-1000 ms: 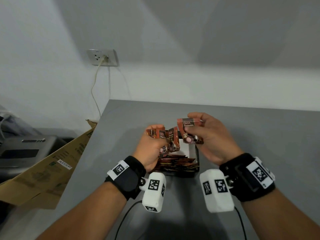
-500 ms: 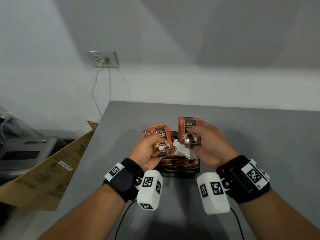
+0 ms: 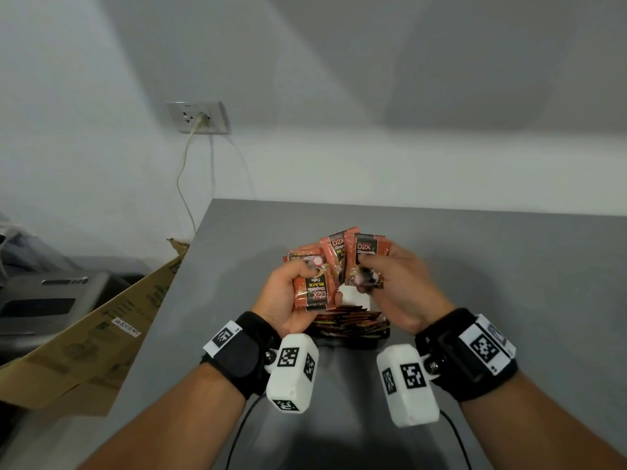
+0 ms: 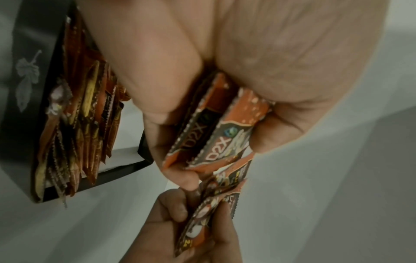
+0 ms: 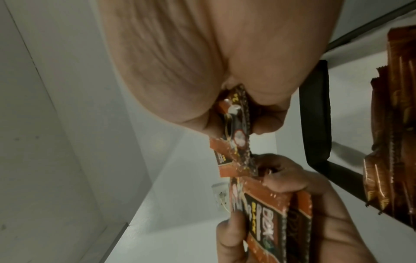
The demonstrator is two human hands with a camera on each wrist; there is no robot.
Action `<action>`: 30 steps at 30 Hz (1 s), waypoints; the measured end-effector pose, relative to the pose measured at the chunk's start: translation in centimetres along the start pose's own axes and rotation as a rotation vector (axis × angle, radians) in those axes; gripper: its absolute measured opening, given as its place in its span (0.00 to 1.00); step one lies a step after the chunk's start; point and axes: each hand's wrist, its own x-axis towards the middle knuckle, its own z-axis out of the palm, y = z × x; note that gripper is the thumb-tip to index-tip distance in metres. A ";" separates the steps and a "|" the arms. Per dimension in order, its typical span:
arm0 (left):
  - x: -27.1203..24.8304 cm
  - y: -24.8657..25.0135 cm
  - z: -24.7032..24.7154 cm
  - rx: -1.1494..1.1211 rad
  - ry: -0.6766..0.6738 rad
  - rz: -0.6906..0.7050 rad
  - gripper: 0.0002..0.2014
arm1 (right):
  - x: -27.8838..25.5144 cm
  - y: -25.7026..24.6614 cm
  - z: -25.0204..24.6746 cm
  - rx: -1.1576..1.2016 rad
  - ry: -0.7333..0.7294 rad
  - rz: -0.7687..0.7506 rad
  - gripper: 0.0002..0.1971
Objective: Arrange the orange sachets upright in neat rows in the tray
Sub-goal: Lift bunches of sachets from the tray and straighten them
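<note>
Both hands hover just above a small black tray (image 3: 353, 338) on the grey table. My left hand (image 3: 298, 293) grips a small stack of orange sachets (image 3: 311, 293) turned upside down, label toward me. My right hand (image 3: 383, 276) pinches two upright orange sachets (image 3: 364, 256) by their lower ends. The two bundles touch each other. A row of orange sachets (image 4: 74, 135) stands on edge inside the tray (image 4: 29, 44), filling its near side; white floor shows at the far side. The right wrist view shows the pinched sachets (image 5: 236, 131) edge-on.
The grey table (image 3: 509, 283) stretches back to a white wall. A wall socket (image 3: 198, 117) with a plugged cable sits at upper left. Flattened cardboard (image 3: 84, 344) leans off the table's left edge beside a dark device (image 3: 44, 300). Black cables run under my wrists.
My left hand has turned its stack over so the label reads upside down, and the two hands have drawn together until the bundles meet above the tray.
</note>
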 end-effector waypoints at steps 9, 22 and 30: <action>0.5 0.4 -0.1 0.120 0.003 0.044 0.28 | -0.2 0.3 -0.4 -0.156 -0.063 -0.014 0.10; 0.8 -0.1 0.2 0.065 -0.006 0.205 0.26 | 0.4 1.7 0.2 -0.063 -0.078 -0.052 0.11; 0.6 1.6 -0.4 0.186 -0.139 0.045 0.13 | 0.9 -2.2 -1.7 -0.612 -0.291 -0.173 0.08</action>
